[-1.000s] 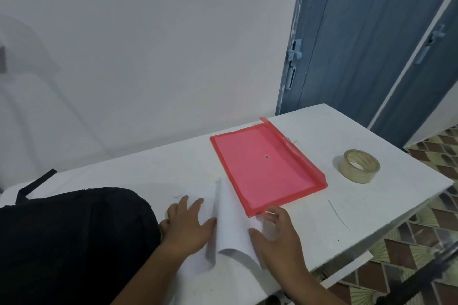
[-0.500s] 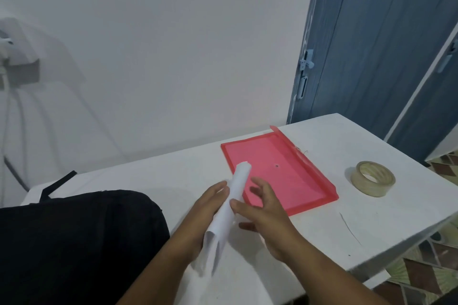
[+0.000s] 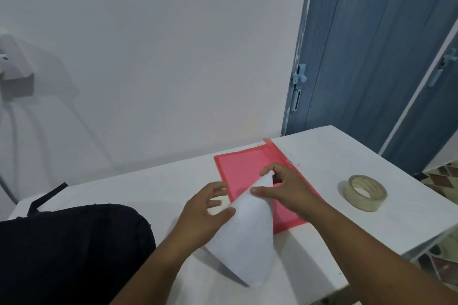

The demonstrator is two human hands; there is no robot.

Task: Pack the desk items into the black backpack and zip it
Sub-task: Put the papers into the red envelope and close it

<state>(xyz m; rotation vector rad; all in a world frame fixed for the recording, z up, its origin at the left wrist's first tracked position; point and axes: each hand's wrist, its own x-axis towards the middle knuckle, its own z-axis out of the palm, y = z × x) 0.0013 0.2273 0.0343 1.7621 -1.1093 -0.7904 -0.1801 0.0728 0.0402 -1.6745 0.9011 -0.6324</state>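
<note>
A white sheet of paper (image 3: 247,235), curled into a loose cone, is lifted above the white desk (image 3: 153,188). My right hand (image 3: 287,190) pinches the cone's narrow top over the red plastic folder (image 3: 241,168). My left hand (image 3: 205,213) touches the sheet's left edge with its fingers spread and relaxed. The black backpack (image 3: 69,250) lies at the near left of the desk. A roll of clear tape (image 3: 364,192) sits to the right of the folder.
The desk stands against a white wall (image 3: 158,57), with blue doors (image 3: 371,44) behind its right corner. A black strap (image 3: 47,197) of the backpack trails toward the wall. Patterned floor tiles (image 3: 438,176) show past the desk's right edge.
The sheet went from lying partly on the desk to a rolled tube held by the left hand, and now the right hand holds its top as a wider cone. The camera shifted left.
</note>
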